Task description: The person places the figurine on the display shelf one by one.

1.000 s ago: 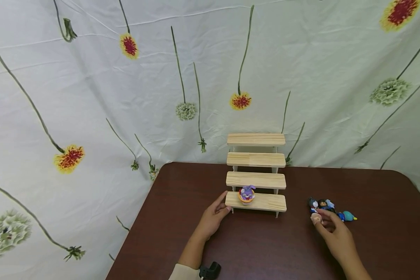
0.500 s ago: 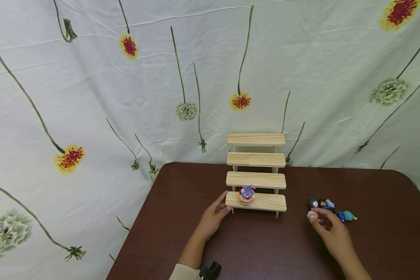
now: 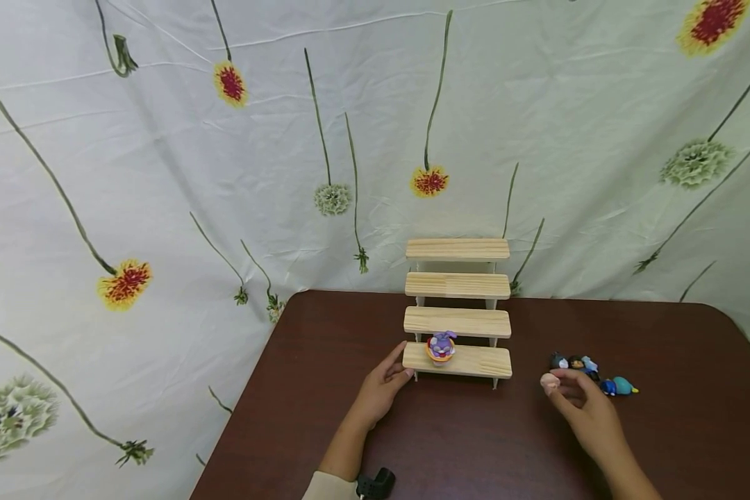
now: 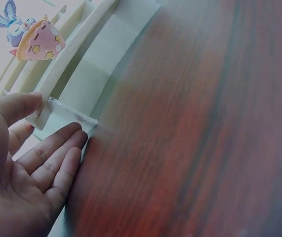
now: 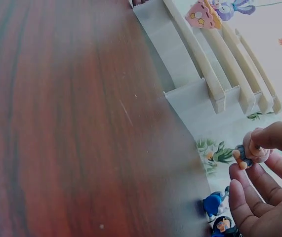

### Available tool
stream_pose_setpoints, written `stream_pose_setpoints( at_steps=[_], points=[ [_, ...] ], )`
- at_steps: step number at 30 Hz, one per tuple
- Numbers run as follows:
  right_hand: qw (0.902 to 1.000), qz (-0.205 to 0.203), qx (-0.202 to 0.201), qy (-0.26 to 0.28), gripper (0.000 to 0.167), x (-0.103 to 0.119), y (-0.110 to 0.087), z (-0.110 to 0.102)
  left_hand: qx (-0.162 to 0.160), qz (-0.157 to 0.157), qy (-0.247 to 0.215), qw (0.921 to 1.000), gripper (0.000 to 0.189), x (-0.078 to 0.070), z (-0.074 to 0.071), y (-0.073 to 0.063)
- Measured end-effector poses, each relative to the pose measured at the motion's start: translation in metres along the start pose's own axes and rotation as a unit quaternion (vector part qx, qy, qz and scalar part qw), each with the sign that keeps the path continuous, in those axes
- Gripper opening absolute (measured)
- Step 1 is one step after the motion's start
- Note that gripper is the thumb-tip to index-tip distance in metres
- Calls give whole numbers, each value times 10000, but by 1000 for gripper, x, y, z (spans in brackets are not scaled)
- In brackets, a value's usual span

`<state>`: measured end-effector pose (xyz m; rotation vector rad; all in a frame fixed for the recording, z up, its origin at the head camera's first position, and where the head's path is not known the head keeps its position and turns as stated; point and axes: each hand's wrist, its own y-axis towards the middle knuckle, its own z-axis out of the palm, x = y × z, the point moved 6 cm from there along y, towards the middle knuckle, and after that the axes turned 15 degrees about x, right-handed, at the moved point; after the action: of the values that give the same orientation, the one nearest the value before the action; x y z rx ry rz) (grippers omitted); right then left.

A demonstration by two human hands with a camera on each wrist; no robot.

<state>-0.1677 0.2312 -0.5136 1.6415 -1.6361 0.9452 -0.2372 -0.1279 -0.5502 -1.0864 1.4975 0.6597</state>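
Note:
A wooden step display stand (image 3: 457, 319) with several tiers stands at the table's back. On its lowest tier sits a purple rabbit figurine (image 3: 441, 345) with long ears, in a pink cone dotted with stars (image 4: 46, 42). My left hand (image 3: 378, 392) holds the left end of that tier, thumb at the front edge and index finger at the back; its other fingers extend below the board in the left wrist view. Right of the stand, my right hand (image 3: 590, 413) pinches a small figurine (image 5: 253, 149) with a pale pinkish head and dark blue clothing between thumb and fingers.
Beyond the right hand, several small figurines lie grouped on the brown table (image 3: 475, 444), among them a dark-haired one (image 3: 578, 363) and a blue-and-teal one (image 3: 621, 386). A white cloth printed with flowers (image 3: 256, 173) hangs behind the table.
My right hand has moved slightly left with the pinched figurine, away from the group of figurines. The left hand, the stand and the rabbit figurine have stayed in place.

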Motion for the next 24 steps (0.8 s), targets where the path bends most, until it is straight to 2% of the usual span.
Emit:
stream_pose_setpoints(
  at_steps=[14, 24],
  points=[
    [9998, 4, 178, 40, 44, 13, 8, 10, 35, 33, 95, 9999, 60, 2, -2, 0],
    [9990, -433, 83, -6, 38, 30, 15, 19, 20, 30, 217, 9998, 61, 2, -2, -2]
  ],
)
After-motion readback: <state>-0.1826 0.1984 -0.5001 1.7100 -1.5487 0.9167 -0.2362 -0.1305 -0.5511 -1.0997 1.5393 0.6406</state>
